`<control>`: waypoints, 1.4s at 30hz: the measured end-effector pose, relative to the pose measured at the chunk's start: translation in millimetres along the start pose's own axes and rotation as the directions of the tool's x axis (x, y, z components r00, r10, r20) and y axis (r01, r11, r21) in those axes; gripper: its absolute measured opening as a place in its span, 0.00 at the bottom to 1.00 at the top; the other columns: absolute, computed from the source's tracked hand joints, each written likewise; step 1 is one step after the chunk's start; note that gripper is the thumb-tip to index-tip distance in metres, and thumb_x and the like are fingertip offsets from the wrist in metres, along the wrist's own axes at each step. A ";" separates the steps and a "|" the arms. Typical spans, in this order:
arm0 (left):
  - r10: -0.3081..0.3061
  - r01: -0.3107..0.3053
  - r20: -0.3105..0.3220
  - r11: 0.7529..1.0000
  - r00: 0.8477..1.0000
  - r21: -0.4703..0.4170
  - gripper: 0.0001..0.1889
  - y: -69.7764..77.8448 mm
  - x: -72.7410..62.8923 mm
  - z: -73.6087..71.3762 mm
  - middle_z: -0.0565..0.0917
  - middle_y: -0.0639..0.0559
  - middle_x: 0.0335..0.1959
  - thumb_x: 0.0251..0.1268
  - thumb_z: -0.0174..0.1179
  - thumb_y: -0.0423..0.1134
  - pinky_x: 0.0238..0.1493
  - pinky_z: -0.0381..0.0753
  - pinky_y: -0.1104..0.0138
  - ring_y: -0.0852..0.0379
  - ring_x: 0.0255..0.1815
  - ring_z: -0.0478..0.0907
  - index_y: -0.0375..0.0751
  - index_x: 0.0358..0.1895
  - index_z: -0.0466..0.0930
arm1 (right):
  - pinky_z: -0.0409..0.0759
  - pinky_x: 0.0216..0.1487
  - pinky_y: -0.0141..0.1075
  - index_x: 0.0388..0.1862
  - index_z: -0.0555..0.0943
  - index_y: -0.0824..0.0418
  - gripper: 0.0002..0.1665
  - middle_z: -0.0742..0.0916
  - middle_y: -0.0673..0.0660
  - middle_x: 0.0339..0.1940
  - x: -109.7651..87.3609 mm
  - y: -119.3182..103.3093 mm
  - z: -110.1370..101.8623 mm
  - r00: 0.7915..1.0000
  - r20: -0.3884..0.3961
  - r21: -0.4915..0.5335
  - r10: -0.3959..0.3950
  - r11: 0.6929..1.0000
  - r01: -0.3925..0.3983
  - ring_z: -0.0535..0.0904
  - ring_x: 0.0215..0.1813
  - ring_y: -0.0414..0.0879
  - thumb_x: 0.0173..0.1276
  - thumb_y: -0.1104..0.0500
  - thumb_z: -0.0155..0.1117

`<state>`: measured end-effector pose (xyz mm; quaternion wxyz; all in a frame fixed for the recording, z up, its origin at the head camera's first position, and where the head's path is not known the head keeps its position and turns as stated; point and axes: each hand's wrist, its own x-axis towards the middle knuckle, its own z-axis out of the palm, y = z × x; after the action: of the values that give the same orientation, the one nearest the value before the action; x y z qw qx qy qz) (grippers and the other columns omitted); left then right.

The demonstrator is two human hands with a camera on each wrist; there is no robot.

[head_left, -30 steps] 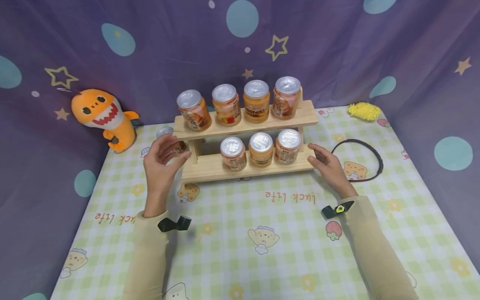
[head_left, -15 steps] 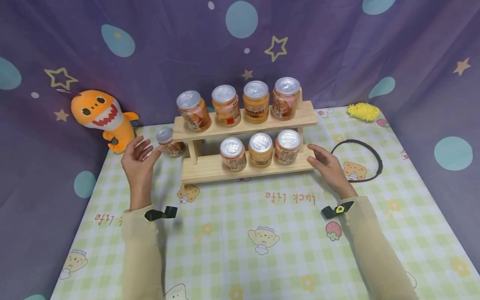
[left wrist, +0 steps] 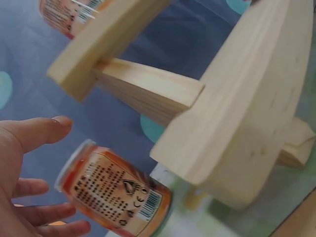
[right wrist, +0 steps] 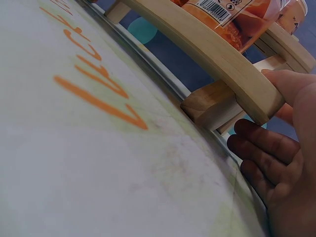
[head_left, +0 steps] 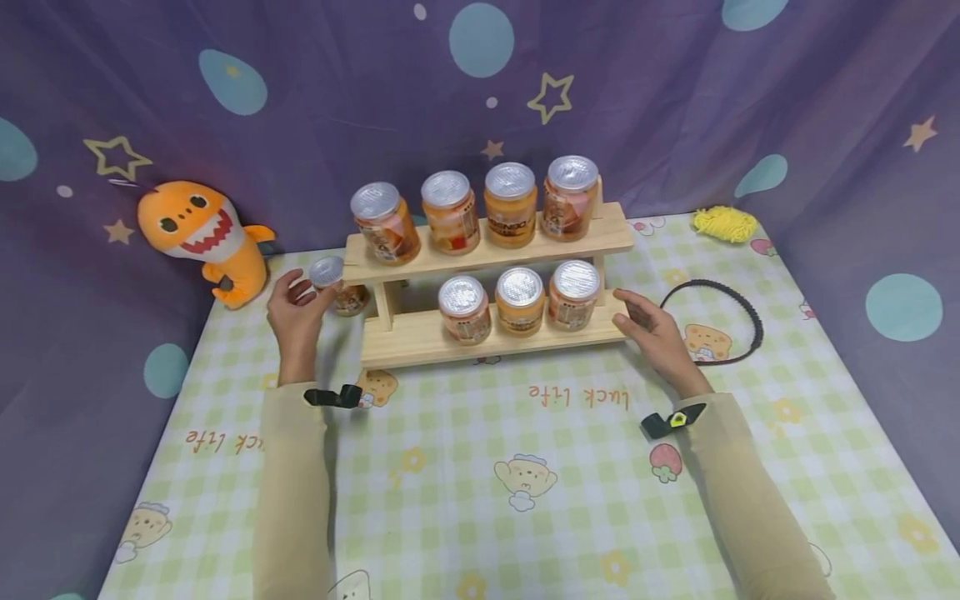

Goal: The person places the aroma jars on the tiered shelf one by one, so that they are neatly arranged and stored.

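Note:
A two-tier wooden shelf [head_left: 405,337] stands at the back of the table with jars of orange fruit on both boards. Four silver-lidded jars, among them one jar [head_left: 386,225] at the left end, line the upper board; three, one being this jar [head_left: 521,304], stand below. My left hand [head_left: 296,312], thumb and fingers spread, is beside another fruit jar [left wrist: 118,192] on the table, left of the shelf. Its fingertips are right by the lid. My right hand [head_left: 660,337] grips the lower board's right end, thumb [right wrist: 286,81] against the wood.
An orange shark plush [head_left: 206,237] leans at the back left. A black hairband [head_left: 753,312] lies right of my right hand, a yellow yarn bundle [head_left: 723,223] behind it. Purple curtains [head_left: 315,100] surround the checked tablecloth [head_left: 450,467].
My left hand first moved left, off the jar beside the shelf, then came back right and forward toward it. The right hand has kept its place on the shelf end.

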<state>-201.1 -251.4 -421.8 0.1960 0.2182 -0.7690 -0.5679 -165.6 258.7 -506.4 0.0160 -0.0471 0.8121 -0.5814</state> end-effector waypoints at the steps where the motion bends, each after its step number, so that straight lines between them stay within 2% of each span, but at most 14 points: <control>1: 0.003 -0.003 0.003 1.000 1.000 0.007 0.35 -0.4 1.9 2.0 0.80 0.45 0.56 0.50 0.76 0.40 0.45 0.76 0.77 0.63 0.45 0.77 0.44 0.65 0.75 | 0.63 0.77 0.55 0.75 0.67 0.59 0.32 0.72 0.61 0.76 0.1 0.6 0.0 1.000 -0.003 0.002 0.001 1.000 -0.001 0.68 0.76 0.60 0.77 0.51 0.58; 7: 0.021 -0.024 0.039 0.997 0.999 0.075 0.33 -6.3 12.2 13.1 0.80 0.44 0.55 0.55 0.70 0.39 0.41 0.75 0.78 0.69 0.40 0.75 0.44 0.67 0.73 | 0.63 0.77 0.54 0.74 0.68 0.59 0.32 0.72 0.61 0.76 1.2 2.6 -0.2 1.000 -0.010 -0.002 0.008 1.000 -0.008 0.69 0.76 0.60 0.76 0.49 0.58; 11: 0.041 -0.046 0.050 0.994 0.998 0.102 0.32 -14.5 18.8 19.0 0.80 0.43 0.56 0.55 0.66 0.38 0.42 0.74 0.76 0.66 0.44 0.75 0.45 0.67 0.73 | 0.63 0.77 0.54 0.75 0.68 0.58 0.32 0.72 0.60 0.76 1.7 3.2 0.0 1.000 -0.005 -0.002 0.010 1.000 -0.010 0.69 0.76 0.60 0.77 0.49 0.58; 15: 0.077 -0.082 0.048 0.990 0.996 0.112 0.31 -21.7 24.3 22.3 0.80 0.42 0.58 0.56 0.67 0.38 0.47 0.74 0.74 0.63 0.49 0.75 0.41 0.67 0.74 | 0.62 0.77 0.54 0.75 0.68 0.59 0.31 0.72 0.61 0.76 1.8 2.9 0.7 1.000 0.001 0.011 -0.003 1.000 0.003 0.68 0.76 0.60 0.77 0.51 0.58; 19: 0.098 -0.101 0.056 0.993 0.994 0.062 0.31 -25.6 28.6 24.4 0.80 0.47 0.54 0.55 0.69 0.37 0.52 0.73 0.72 0.65 0.49 0.75 0.40 0.65 0.75 | 0.62 0.77 0.56 0.75 0.67 0.60 0.32 0.72 0.62 0.76 1.5 2.7 0.5 1.000 0.005 0.012 -0.010 1.000 0.010 0.68 0.76 0.61 0.77 0.52 0.58; 25: 0.112 -0.109 0.063 0.993 0.992 -0.049 0.29 -27.6 32.7 25.0 0.78 0.63 0.42 0.53 0.69 0.31 0.47 0.74 0.74 0.68 0.43 0.75 0.38 0.63 0.77 | 0.62 0.77 0.56 0.75 0.67 0.59 0.32 0.72 0.61 0.76 1.4 3.9 -0.1 1.000 0.003 0.006 -0.005 1.000 0.005 0.68 0.76 0.61 0.77 0.51 0.58; 28: 0.093 -0.089 0.063 0.994 0.994 -0.057 0.30 -27.9 33.7 24.5 0.78 0.62 0.43 0.52 0.71 0.32 0.48 0.74 0.75 0.68 0.44 0.75 0.38 0.63 0.77 | 0.63 0.76 0.57 0.75 0.67 0.60 0.32 0.72 0.62 0.76 1.4 5.0 -0.3 1.000 0.002 -0.001 -0.013 1.000 0.013 0.68 0.75 0.61 0.77 0.51 0.58; 30: 0.087 -0.084 0.054 0.995 0.995 -0.056 0.30 -27.8 33.8 24.2 0.79 0.60 0.45 0.51 0.72 0.33 0.50 0.75 0.74 0.68 0.45 0.76 0.39 0.62 0.78 | 0.65 0.76 0.51 0.75 0.67 0.60 0.32 0.73 0.61 0.76 1.6 6.8 -0.5 1.000 -0.001 -0.011 -0.021 1.000 0.021 0.69 0.75 0.61 0.77 0.50 0.58; 35: 0.096 -0.095 0.023 0.995 0.995 -0.035 0.29 -26.6 29.4 21.0 0.81 0.56 0.47 0.49 0.74 0.34 0.51 0.76 0.72 0.66 0.46 0.77 0.41 0.60 0.80 | 0.67 0.75 0.47 0.74 0.68 0.59 0.32 0.73 0.62 0.75 2.9 9.6 0.6 1.000 -0.008 -0.030 -0.026 0.999 0.025 0.70 0.74 0.60 0.77 0.48 0.57; 36: 0.096 -0.095 0.019 0.995 0.995 -0.035 0.29 -25.7 28.2 19.9 0.81 0.56 0.47 0.49 0.74 0.34 0.51 0.76 0.72 0.66 0.46 0.77 0.41 0.59 0.81 | 0.66 0.75 0.50 0.74 0.68 0.59 0.32 0.73 0.62 0.75 3.2 9.3 0.7 1.000 -0.009 -0.031 -0.025 0.999 0.025 0.70 0.75 0.60 0.77 0.48 0.57; 42: 0.085 -0.083 0.016 0.992 0.996 -0.097 0.29 -16.1 19.7 10.5 0.80 0.57 0.46 0.47 0.76 0.31 0.50 0.76 0.73 0.63 0.48 0.78 0.39 0.58 0.81 | 0.66 0.75 0.53 0.74 0.69 0.58 0.32 0.74 0.61 0.75 3.2 7.8 0.5 1.000 -0.014 -0.033 -0.013 0.999 0.012 0.71 0.74 0.60 0.76 0.47 0.58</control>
<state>-221.3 -258.4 -439.2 0.2222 0.1703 -0.7511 -0.5980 -169.1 260.4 -513.9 0.0060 -0.0485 0.8214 -0.5682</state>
